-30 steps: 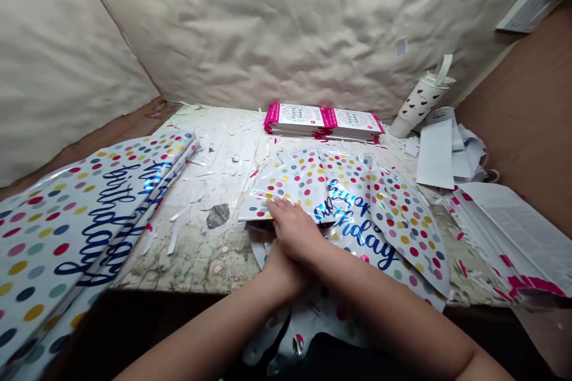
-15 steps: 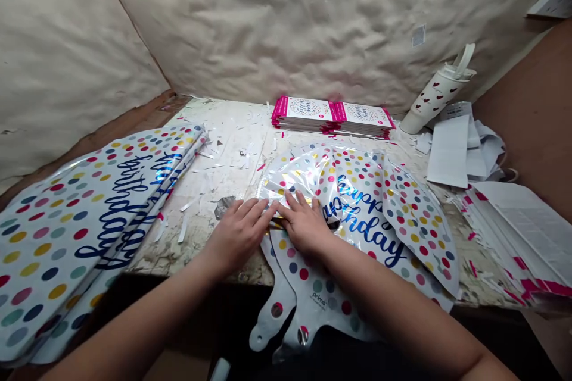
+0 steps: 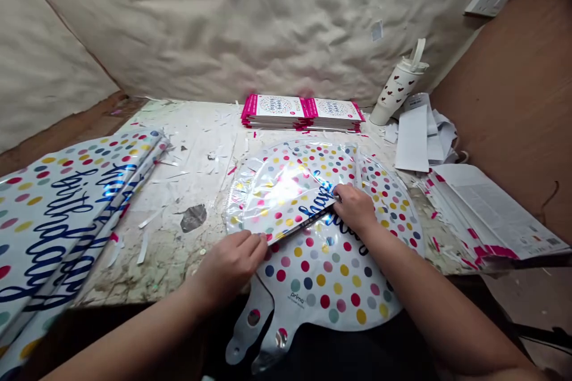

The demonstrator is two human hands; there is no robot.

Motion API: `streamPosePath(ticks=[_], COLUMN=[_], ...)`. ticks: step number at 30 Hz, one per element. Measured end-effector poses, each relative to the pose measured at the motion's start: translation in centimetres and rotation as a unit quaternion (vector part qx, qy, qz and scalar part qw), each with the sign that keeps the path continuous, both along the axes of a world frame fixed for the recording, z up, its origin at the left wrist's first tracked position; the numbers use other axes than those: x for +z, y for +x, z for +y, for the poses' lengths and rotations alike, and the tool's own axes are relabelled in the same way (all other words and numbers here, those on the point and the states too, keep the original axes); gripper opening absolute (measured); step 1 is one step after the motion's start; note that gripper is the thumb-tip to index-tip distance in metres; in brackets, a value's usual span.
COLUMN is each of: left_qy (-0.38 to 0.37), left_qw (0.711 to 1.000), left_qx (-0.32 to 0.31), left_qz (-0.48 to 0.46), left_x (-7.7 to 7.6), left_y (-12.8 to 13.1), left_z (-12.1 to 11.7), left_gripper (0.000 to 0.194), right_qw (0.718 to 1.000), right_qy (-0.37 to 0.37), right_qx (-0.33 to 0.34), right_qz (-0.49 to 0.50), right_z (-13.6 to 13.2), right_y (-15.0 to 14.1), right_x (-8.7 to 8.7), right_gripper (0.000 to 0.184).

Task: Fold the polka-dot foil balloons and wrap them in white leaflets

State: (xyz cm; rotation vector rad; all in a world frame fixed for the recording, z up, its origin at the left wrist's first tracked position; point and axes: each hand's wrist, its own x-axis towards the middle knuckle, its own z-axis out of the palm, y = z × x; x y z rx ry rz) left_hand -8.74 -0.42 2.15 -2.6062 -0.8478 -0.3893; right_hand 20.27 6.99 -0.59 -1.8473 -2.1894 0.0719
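Carefully now: your left hand (image 3: 227, 268) and right hand (image 3: 355, 208) rest with fingers together, not visibly clamped, on the white polka-dot foil balloon (image 3: 322, 286) beneath them; uneven pressure could crease its fold.

We see the left hand (image 3: 229, 268) and the right hand (image 3: 355, 208) are bare, and behind the fingers the forearms (image 3: 429, 303) are bare too, without any sleeve. Below the fingers lies a dark cloth (image 3: 322, 357), which seems the person's garment, but we cannot tell exactly.
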Motion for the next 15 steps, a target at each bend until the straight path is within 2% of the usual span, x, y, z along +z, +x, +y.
streamPosePath(ticks=[2,3,5,6,7,9,11,13,14,15], left_qy=[-0.023,-0.033,-0.043,-0.046,-0.051,-0.099,-0.220,-0.341,-0.369,-0.369], left_qw=[1.000,0.999,0.997,0.996,0.995,0.991,0.972,0.933,0.921,0.921], left_qx=[0.001,0.007,0.026,0.034,0.040,0.030,-0.037,-0.103,-0.118,-0.110], left_qz=[-0.019,-0.032,-0.058,-0.069,-0.079,-0.086,-0.069,-0.049,-0.046,-0.048], left_x=[-0.1,0.0,0.2,0.5,0.9,1.9,3.0,3.5,3.4,3.0], left_y=[1.4,2.1,3.5,4.2,4.9,6.1,7.2,8.3,8.9,9.5], left_z=[0.0,-0.1,-0.2,-0.4,-0.7,-1.1,-0.9,0.6,1.9,3.3], left_gripper=[0.015,0.015,0.017,0.019,0.021,0.021,0.018,0.019,0.020,0.022], right_qw=[0.999,0.997,0.979,0.965,0.952,0.940,0.937,0.929,0.924,0.918], right_qy=[0.006,0.012,0.033,0.047,0.065,0.102,0.122,0.116,0.107,0.096], right_qx=[0.032,0.074,0.198,0.257,0.299,0.324,0.328,0.352,0.368,0.384], right_qz=[0.008,0.016,0.027,0.026,0.021,0.007,0.000,0.004,0.009,0.017], right_z=[0.0,-0.4,-1.5,-2.3,-3.2,-4.7,-5.7,-6.0,-5.9,-5.9], right_y=[0.3,0.3,0.0,-0.2,-0.5,-1.0,-1.0,-0.5,-0.1,0.4], right_x=[0.6,1.1,1.9,2.0,1.9,1.2,0.0,-0.8,-1.1,-1.1], right_gripper=[0.028,0.039,0.069,0.076,0.073,0.051,0.037,0.033,0.032,0.031])
